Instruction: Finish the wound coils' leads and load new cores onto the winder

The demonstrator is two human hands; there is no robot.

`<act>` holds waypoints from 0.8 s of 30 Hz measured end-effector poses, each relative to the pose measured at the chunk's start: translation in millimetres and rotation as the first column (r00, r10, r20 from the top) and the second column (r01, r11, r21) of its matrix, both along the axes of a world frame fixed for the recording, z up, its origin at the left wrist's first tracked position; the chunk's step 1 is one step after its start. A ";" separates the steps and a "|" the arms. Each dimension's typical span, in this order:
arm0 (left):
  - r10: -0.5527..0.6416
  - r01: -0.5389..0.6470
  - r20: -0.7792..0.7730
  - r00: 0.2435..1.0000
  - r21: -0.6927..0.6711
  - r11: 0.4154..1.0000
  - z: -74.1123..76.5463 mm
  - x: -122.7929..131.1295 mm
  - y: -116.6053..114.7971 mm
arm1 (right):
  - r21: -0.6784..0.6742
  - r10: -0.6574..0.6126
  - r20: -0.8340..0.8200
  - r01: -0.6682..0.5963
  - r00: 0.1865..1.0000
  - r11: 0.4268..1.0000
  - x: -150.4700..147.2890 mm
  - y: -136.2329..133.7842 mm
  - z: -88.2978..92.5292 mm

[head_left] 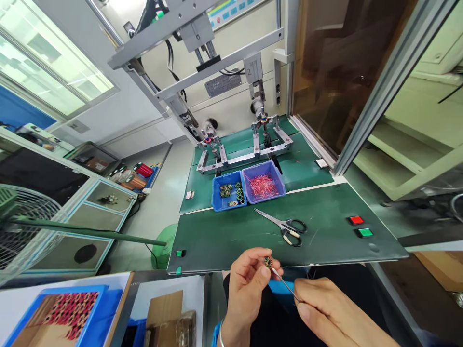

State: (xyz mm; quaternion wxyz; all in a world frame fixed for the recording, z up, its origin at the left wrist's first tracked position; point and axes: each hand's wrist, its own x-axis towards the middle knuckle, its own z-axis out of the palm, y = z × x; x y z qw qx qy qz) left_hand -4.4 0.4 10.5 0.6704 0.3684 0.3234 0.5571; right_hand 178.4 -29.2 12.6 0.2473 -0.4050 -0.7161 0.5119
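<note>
My left hand (244, 286) pinches a small wound stator core (268, 262), with red and green showing around its slots, between thumb and fingers. In my right hand (325, 311) is a thin metal pick (285, 284), its tip close against the lower side of the core; whether it touches is too small to tell. The pick's handle is hidden in my fist. Both hands are over my lap at the bench's front edge. Beyond them, scissors (282, 225) with black and cream handles lie on the green bench top (213, 241).
A blue bin (216, 203) holds green cores and small parts; a purple bin (282, 188) beside it holds red wire scraps (263, 185). Behind stands a two-station winding machine (231, 161). Red (356, 220) and green buttons (365, 233) sit at right. Lower left is a tray (96, 315) of red-wound cores.
</note>
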 end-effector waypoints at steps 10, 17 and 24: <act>-0.106 0.105 0.074 0.992 0.014 0.994 -1.4 0.5 1.0 | -0.083 0.004 -0.089 -0.011 0.996 0.996 -5.3 2.9 -8.7; -0.157 0.156 0.150 0.976 0.015 0.988 -2.5 4.7 1.0 | -0.017 -0.037 -0.206 0.034 0.978 0.999 -8.3 4.0 -9.0; -0.116 0.121 0.173 0.978 -0.022 0.992 -1.8 9.6 1.3 | 0.156 -0.068 -0.200 0.100 0.977 0.983 -16.2 6.2 -5.9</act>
